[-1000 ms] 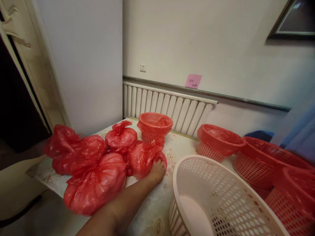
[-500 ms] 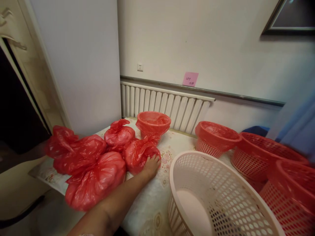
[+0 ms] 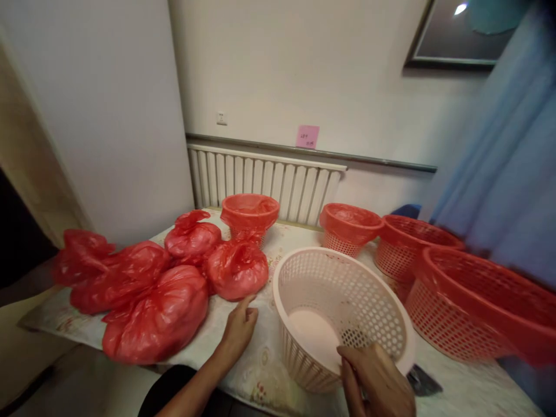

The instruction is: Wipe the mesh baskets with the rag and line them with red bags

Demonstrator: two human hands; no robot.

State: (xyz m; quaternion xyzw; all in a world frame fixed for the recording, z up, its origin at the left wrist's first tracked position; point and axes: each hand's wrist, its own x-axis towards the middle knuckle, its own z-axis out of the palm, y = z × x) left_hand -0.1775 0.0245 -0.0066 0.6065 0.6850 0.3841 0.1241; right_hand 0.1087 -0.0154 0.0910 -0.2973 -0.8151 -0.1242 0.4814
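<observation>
Left hand (image 3: 237, 331), grip apart, rests near a red bag (image 3: 241, 272); right hand (image 3: 379, 383), grip unclear, should steady the pale basket (image 3: 304, 360) gently.

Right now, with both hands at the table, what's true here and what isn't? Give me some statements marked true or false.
1. The left hand is nearer the knotted red bags, the right hand nearer the pale basket. True.
2. Red plastic lines the pale basket. False: its inside is bare, with its holes showing.
3. A pink note sits higher than the radiator. True.
4. The framed picture is at the upper left. False: it is at the upper right.
5. Every red basket is right of the pale one. False: one red basket stands behind the bags.
</observation>
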